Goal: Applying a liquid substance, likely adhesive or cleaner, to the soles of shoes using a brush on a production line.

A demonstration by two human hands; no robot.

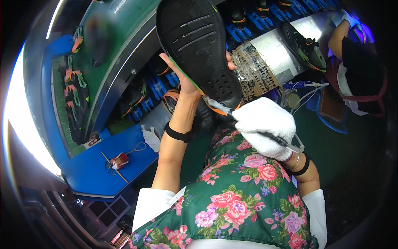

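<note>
Gloved right hand (265, 126) grips one brush (222, 108); left hand (186, 83) one sole (199, 45).

Blue workbench (89, 174), small red tool (120, 159) with cord, white rag (151, 138) lying on it

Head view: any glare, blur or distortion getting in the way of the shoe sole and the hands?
Head view: blown-out white glare along the left rim; heavy fisheye bending with dark corners; a blurred dark patch at upper left. The black shoe sole, bare left hand and white-gloved right hand holding a thin tool are sharp and evenly lit.
</note>
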